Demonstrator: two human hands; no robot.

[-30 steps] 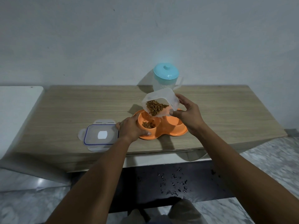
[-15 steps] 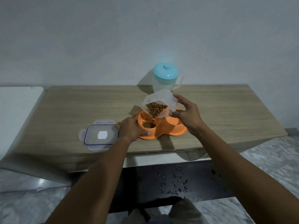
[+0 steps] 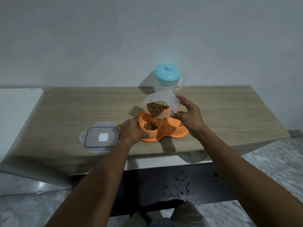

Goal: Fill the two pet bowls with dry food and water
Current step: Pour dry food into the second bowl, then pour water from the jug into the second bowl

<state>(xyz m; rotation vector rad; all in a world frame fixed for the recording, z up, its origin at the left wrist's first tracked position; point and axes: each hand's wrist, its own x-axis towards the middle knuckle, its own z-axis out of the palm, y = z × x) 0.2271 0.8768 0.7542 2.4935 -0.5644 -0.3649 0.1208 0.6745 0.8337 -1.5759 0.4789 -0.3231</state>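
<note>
Dry-food step: right hand, fingers clamped on the tilted translucent plastic kibble container, pours into the orange double pet bowl beside the left hand's gripping fingers (next, I judge, water).

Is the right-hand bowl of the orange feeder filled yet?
Apparently empty: the right bowl shows only orange plastic, though water would be hard to see. Kibble lies only in the left bowl.

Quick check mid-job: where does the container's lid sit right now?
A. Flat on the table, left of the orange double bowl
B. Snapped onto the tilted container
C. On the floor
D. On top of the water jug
A: the clear lid with the blue seal lies flat on the table, just left of the orange double bowl, while the right hand tips the open container.
</note>
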